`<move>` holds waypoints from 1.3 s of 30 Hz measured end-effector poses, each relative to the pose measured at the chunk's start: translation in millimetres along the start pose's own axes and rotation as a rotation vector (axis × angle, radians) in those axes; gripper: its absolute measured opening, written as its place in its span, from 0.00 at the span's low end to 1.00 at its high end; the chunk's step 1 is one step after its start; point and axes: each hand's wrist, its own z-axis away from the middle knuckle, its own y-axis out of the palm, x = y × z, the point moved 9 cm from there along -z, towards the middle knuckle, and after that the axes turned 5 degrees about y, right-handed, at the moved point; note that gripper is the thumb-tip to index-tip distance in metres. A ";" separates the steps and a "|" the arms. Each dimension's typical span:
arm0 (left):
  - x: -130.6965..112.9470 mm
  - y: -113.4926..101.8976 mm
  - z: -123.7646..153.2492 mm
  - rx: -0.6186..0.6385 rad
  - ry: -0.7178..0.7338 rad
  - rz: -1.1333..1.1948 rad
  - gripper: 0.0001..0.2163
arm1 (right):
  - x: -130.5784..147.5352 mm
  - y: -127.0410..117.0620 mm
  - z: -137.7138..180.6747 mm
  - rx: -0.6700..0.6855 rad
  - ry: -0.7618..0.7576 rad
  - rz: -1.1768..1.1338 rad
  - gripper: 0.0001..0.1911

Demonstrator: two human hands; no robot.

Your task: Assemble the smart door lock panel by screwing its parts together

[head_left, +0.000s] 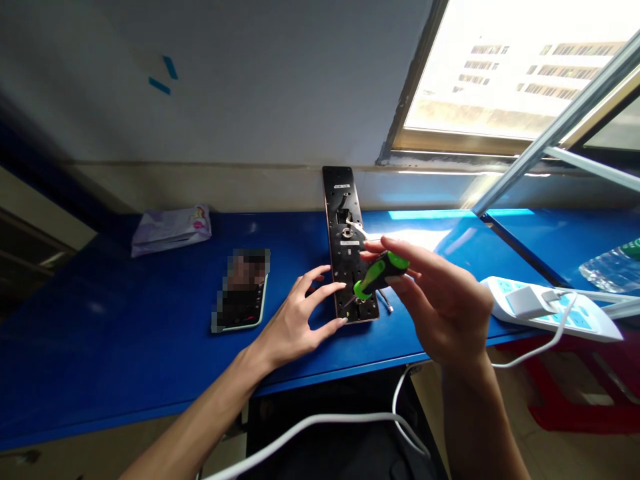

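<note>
A long black lock panel [345, 220] lies flat on the blue table [125, 320], its far end near the wall. My left hand [300, 320] rests beside the panel's near left edge, fingers spread and fingertips touching it. My right hand [440, 300] is closed around a screwdriver with a green and black handle [380, 275]. The screwdriver's tip points down at the near end of the panel.
A phone [243, 290] lies left of the panel. A purple packet [173, 228] sits at the back left. A white power strip [550, 307] with a plug and white cable [350, 420] is on the right. A plastic bag [613, 267] lies at the far right, under the window [500, 73].
</note>
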 end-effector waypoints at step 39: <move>1.9 1.9 -0.5 0.026 -0.024 0.031 0.24 | 11.0 -11.7 5.1 -0.109 -0.079 0.113 0.26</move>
